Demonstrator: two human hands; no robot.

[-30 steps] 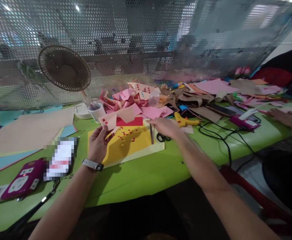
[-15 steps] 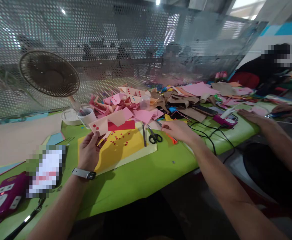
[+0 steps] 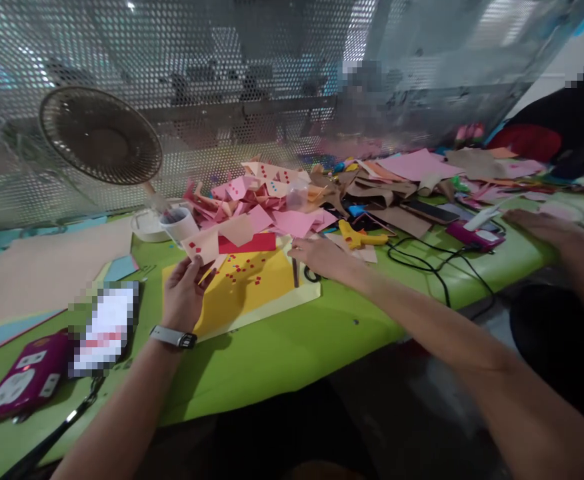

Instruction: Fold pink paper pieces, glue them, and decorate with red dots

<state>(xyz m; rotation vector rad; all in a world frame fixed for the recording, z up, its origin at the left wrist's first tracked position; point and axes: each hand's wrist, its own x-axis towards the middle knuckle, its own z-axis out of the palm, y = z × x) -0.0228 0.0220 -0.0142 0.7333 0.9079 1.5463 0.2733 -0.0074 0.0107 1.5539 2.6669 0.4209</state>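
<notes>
My left hand is closed on a piece of folded peach paper with red squares on its left part, held up above the yellow sheet. Several small red squares lie scattered on that sheet, in front of a red strip. Fingers pinched, my right hand is over the upper end of a thin dark tool; whether it grips anything is hidden. Black-handled scissors are partly covered by this hand. A yellow glue gun lies beyond my right wrist.
A heap of pink and brown paper runs along the back. Left are a fan, a white cup, a phone and a purple power strip. Black cables and another person's hand are right.
My right hand has moved left, from beside the scissors to over the thin dark tool, and the yellow glue gun shows more. My left hand still holds the folded paper. The view has turned slightly.
</notes>
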